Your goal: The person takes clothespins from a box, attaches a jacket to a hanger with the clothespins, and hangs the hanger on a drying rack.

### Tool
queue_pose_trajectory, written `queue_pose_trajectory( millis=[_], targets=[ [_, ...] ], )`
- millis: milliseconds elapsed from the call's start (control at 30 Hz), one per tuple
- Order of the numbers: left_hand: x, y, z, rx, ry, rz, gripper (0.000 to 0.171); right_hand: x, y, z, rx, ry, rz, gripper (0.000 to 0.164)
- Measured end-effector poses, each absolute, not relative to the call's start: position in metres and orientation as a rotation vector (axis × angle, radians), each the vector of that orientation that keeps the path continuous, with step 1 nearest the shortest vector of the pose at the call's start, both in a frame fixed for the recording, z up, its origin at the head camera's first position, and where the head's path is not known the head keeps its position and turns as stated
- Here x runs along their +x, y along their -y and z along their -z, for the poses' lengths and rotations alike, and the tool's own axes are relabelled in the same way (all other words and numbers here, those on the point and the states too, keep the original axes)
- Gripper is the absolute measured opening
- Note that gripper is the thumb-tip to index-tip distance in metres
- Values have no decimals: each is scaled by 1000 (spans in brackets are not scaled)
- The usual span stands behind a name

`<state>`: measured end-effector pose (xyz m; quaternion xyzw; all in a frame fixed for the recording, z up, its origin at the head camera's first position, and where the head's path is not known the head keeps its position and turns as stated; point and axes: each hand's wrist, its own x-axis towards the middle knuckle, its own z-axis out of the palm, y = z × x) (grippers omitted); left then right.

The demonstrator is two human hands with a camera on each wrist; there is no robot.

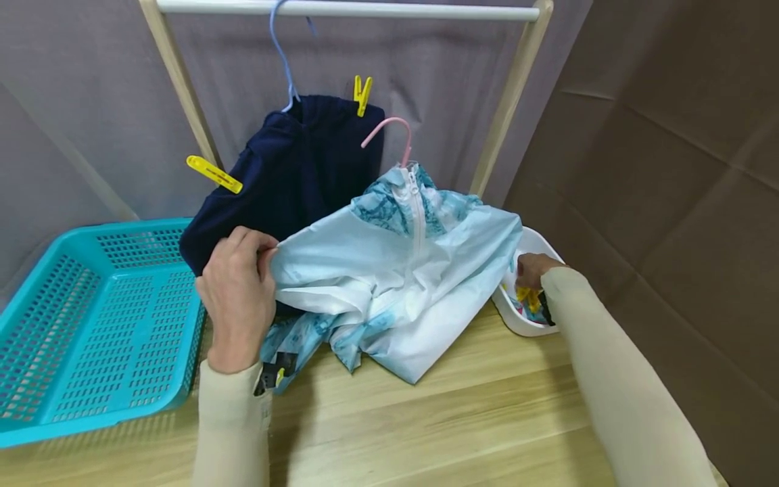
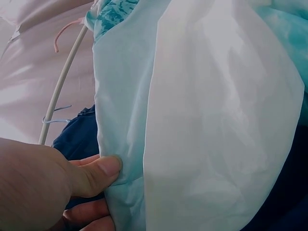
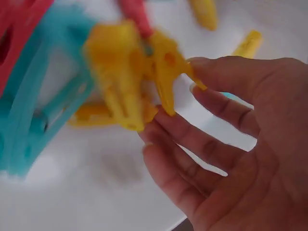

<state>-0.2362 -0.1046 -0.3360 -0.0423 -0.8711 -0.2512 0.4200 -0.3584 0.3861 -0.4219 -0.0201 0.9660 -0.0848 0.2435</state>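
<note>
My left hand [image 1: 239, 291] pinches the edge of a light blue and white zip jacket [image 1: 389, 270] between thumb and fingers. In the left wrist view the thumb lies flat over the thin fabric [image 2: 125, 120]. A pink hanger [image 1: 398, 128] pokes out of the jacket's collar, its hook free of the rail. My right hand [image 1: 535, 269] reaches into a white bin [image 1: 517, 325] at the right. Up close, its thumb and forefinger pinch one arm of a yellow clothespin [image 3: 166, 72]. Other yellow, teal [image 3: 29, 120] and red clothespins lie around it.
A dark navy garment [image 1: 292, 169] hangs by a blue hanger [image 1: 282, 61] from the white rail [image 1: 365, 8], with yellow clothespins [image 1: 214, 174] on both its shoulders. A turquoise basket [image 1: 103, 406] stands at the left on the wooden table [image 1: 450, 419]. A brown curtain [image 1: 681, 203] borders the right side.
</note>
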Motion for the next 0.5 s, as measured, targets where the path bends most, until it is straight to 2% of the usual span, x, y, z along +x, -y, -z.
queue_pose_trajectory(
  millis=[267,500],
  targets=[
    [-236,104,336,-99,2175,637,11,-356,-392,402,-43,-2701,396,30],
    [-237,104,336,-98,2172,643,12,-336,-394,385,-2,-2827,707,37]
  ],
)
